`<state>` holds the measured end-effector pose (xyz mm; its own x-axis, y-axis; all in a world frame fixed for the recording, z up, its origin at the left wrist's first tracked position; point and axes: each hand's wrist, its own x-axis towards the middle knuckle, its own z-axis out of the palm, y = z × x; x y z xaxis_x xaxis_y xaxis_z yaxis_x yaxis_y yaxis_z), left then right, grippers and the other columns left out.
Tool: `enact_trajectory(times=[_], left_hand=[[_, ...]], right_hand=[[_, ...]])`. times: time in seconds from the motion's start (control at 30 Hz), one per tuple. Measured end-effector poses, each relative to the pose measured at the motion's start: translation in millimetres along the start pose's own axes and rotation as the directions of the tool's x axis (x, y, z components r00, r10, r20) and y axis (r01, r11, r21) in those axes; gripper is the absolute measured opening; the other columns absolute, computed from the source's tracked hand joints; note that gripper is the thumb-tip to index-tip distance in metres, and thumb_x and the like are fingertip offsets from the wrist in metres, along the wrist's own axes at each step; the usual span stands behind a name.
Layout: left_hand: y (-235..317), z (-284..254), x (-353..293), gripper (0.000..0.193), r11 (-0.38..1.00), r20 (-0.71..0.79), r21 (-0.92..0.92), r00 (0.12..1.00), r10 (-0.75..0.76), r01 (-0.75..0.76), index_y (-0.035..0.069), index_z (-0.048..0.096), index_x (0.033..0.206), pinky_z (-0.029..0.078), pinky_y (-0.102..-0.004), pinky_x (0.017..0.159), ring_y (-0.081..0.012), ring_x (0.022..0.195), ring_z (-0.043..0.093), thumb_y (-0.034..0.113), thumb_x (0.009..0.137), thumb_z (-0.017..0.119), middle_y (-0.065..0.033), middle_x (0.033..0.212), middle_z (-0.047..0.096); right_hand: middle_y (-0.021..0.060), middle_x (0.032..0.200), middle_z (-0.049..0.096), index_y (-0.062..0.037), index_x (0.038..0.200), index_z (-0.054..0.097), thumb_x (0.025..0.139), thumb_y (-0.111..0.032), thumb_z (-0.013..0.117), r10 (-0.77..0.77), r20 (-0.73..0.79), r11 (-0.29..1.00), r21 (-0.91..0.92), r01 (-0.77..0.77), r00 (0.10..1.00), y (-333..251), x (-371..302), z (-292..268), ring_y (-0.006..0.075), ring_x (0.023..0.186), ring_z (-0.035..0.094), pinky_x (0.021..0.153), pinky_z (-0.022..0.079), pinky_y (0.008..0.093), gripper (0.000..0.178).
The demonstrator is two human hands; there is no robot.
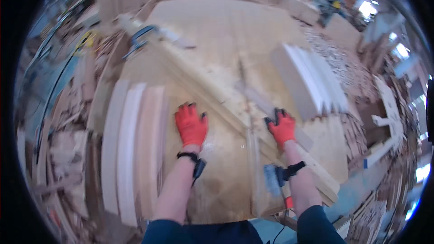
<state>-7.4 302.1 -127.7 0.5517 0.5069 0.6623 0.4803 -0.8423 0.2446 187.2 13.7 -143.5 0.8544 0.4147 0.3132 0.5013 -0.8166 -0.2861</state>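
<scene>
My left hand [191,125], in a red glove with dark fingertips, is over the plywood tabletop [212,176] with its fingers apart and nothing in them. Just left of it stands a stack of long boards [149,149] on edge. My right hand [282,129], gloved alike, has its fingers spread over a narrow flat wooden strip [260,99]; blur hides whether it presses on it. A long pale wooden beam [203,88] crosses the table diagonally between my hands and passes below the right one. Both wrists wear dark straps.
Another board stack [312,81] stands beyond my right hand. A blue clamp [140,40] sits at the beam's far left end. A brush-like blue-grey object [272,180] lies near my right wrist. Scrap wood [65,167] piles up left of the table, with more offcuts [332,58] at the right.
</scene>
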Motion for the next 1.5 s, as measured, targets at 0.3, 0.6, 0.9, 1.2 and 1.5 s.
enact_trajectory(times=[0.3, 0.6, 0.9, 1.2, 1.5], left_hand=[[50, -90, -161, 0.06, 0.994, 0.101, 0.069, 0.99, -0.097, 0.09, 0.0, 0.051, 0.14, 0.023, -0.0547, 0.12, -0.0412, 0.141, 0.037, 0.037, 0.093, 0.061, -0.0232, 0.148, 0.047], [43, -118, -219, 0.062, 0.993, 0.171, 0.092, 0.982, -0.084, 0.069, -0.004, 0.052, 0.137, 0.022, -0.0554, 0.121, -0.0424, 0.141, 0.037, 0.036, 0.091, 0.062, -0.0248, 0.148, 0.047], [42, -140, -237, 0.062, 0.991, 0.218, 0.098, 0.97, -0.109, 0.089, -0.003, 0.053, 0.137, 0.02, -0.0551, 0.121, -0.0431, 0.142, 0.036, 0.037, 0.09, 0.063, -0.0255, 0.146, 0.047], [41, -163, -291, 0.062, 0.988, 0.214, 0.139, 0.972, -0.098, 0.069, -0.002, 0.053, 0.136, 0.021, -0.0541, 0.121, -0.0426, 0.14, 0.037, 0.036, 0.089, 0.064, -0.0253, 0.145, 0.048], [46, -229, -367, 0.061, 0.988, 0.204, 0.139, 0.974, -0.095, 0.067, -0.001, 0.055, 0.135, 0.024, -0.0532, 0.119, -0.0434, 0.137, 0.039, 0.034, 0.086, 0.066, -0.0245, 0.141, 0.05]], right_hand=[[0.0196, 0.149, 0.047, -0.0103, 0.143, 0.054, 0.089, -0.059, 0.062, 0.018, -0.097, 0.99, 0.138, -0.005, 0.995, 40, -179, -62, 0.038, 0.141, 0.039, 0.123, 0.02, 0.0515, 0.073], [0.0185, 0.15, 0.047, -0.0112, 0.144, 0.054, 0.088, -0.061, 0.061, 0.055, 0.005, 0.989, 0.134, -0.055, 0.998, 44, -240, -67, 0.0365, 0.142, 0.038, 0.124, 0.019, 0.0509, 0.075], [0.0169, 0.152, 0.045, -0.0126, 0.146, 0.053, 0.089, -0.064, 0.058, 0.08, 0.072, 0.989, 0.116, -0.088, 0.994, 42, -266, -74, 0.0355, 0.144, 0.036, 0.124, 0.018, 0.0511, 0.076], [0.0172, 0.155, 0.041, -0.0129, 0.148, 0.05, 0.09, -0.065, 0.055, 0.091, 0.137, 0.985, 0.136, -0.11, 0.986, 48, -324, -71, 0.0359, 0.147, 0.032, 0.124, 0.015, 0.0529, 0.078], [0.0165, 0.144, 0.051, -0.0129, 0.142, 0.055, 0.095, -0.058, 0.053, 0.049, 0.069, 0.987, 0.15, -0.059, 0.996, 61, -417, -89, 0.035, 0.136, 0.044, 0.118, 0.026, 0.0547, 0.065]])
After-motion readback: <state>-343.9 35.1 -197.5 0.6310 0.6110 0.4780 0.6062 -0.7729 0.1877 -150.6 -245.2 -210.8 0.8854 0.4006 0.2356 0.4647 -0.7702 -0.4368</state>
